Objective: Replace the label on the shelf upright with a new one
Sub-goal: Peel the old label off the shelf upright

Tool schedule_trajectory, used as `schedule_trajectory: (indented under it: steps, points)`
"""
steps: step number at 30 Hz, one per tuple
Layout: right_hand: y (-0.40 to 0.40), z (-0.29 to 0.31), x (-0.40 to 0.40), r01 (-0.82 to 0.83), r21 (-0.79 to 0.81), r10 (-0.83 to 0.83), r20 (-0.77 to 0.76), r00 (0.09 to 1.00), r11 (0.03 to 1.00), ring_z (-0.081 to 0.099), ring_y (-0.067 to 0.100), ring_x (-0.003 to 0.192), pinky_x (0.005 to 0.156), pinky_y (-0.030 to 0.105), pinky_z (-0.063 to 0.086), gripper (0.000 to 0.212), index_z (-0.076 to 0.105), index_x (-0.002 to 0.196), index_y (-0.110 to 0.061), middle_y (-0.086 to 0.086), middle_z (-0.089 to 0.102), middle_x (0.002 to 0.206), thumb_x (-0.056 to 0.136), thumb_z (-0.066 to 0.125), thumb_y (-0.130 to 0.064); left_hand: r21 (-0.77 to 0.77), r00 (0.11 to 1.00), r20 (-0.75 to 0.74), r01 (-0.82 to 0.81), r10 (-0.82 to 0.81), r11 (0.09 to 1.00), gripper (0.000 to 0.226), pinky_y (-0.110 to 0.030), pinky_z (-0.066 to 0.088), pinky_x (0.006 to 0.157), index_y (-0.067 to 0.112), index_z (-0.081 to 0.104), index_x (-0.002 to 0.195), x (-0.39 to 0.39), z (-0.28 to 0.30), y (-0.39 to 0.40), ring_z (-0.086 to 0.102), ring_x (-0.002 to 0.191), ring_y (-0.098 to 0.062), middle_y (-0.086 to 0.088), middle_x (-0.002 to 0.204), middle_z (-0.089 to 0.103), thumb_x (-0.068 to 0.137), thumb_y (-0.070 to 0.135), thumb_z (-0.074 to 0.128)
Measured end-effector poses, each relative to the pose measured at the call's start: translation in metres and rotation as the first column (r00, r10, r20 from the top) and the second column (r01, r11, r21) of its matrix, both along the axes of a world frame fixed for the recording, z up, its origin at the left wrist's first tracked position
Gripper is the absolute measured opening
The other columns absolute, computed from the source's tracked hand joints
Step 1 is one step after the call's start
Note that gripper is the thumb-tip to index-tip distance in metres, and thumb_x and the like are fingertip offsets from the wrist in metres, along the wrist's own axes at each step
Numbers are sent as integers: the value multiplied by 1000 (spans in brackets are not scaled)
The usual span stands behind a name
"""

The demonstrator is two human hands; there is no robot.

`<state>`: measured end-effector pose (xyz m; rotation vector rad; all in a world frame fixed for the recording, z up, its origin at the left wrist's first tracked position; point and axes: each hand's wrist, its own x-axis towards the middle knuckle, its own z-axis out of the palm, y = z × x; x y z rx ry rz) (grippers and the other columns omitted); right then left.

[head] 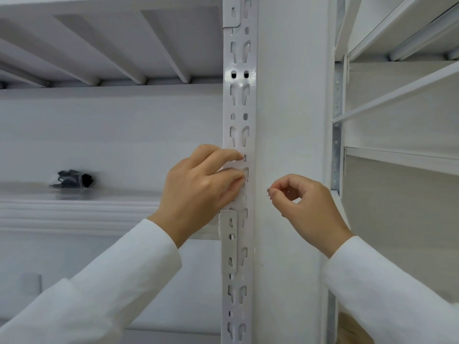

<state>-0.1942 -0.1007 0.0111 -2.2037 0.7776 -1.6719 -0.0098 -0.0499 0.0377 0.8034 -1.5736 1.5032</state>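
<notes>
The white slotted shelf upright runs top to bottom through the middle of the view. My left hand lies against its front face, fingers pressed flat on a white label stuck over the slots; most of the label is hidden under the fingers. My right hand hovers to the right of the upright, apart from it, thumb and forefinger pinched together. Whether a small scrap sits between those fingertips is too small to tell. Both arms wear white sleeves.
A black crumpled object lies on the left shelf. The underside of an upper shelf spans the top left. A second white rack stands at the right. A broad white panel sits beside the upright.
</notes>
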Motion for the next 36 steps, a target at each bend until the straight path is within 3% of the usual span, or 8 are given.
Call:
schedule_trajectory:
  steps: [5,9,16,20,24,29,34,36]
  points:
    - [2,0,2,6,-33,-7,-38,999,999,57,3,69,63,11,45,15,64,69,-25,-11,64,71,83,62,-18,69,999,34,-22,20,997,21,-23,35,53,23,72,67,-1,6,2,52,81,-15,7,83,72,86,23,62]
    - [0,-1,2,-7,-5,7,-27,1000,1000,57,2,66,60,14,44,15,64,69,-25,-11,64,70,83,63,-19,108,977,77,-204,197,973,22,-30,38,42,21,66,55,-13,14,10,60,67,-19,6,63,63,77,15,64]
    - [4,-6,8,-19,3,20,-36,999,1000,55,0,65,57,8,41,17,63,69,-26,-11,62,68,84,62,-18,248,817,209,-576,537,779,37,-22,9,46,20,41,43,-33,31,28,37,53,-17,6,49,42,47,12,77]
    - [7,-6,10,-19,-15,18,-54,998,1000,55,0,67,61,7,43,18,63,68,-25,-12,63,69,84,62,-17,370,800,170,-593,575,715,27,-24,8,46,17,39,61,-43,31,20,35,70,-19,3,65,31,80,9,57]
    - [7,-5,8,-22,-8,22,-40,999,1000,55,-2,65,59,6,42,19,62,67,-26,-12,62,68,84,62,-17,405,793,149,-594,591,695,17,-26,12,45,15,45,72,-48,37,23,40,74,-22,-1,79,44,86,6,48]
    - [5,-9,7,-22,21,23,-32,999,1000,55,-1,63,57,9,43,16,64,69,-24,-11,62,67,84,62,-18,432,797,124,-579,590,691,13,-26,10,45,15,47,76,-48,34,23,39,76,-21,-1,80,42,86,7,49]
    - [7,-10,9,-26,24,27,-39,999,999,56,0,65,58,7,43,18,63,67,-25,-11,63,68,84,62,-18,317,859,51,-497,509,808,33,-15,-4,50,17,47,47,-39,31,22,31,49,-17,2,49,45,49,8,79]
    - [9,-10,9,-26,13,27,-51,998,1000,56,0,68,60,6,43,19,63,68,-26,-11,64,70,84,61,-17,314,897,1,-420,442,851,22,-14,0,48,14,56,52,-39,33,19,41,50,-20,1,53,52,55,8,77]
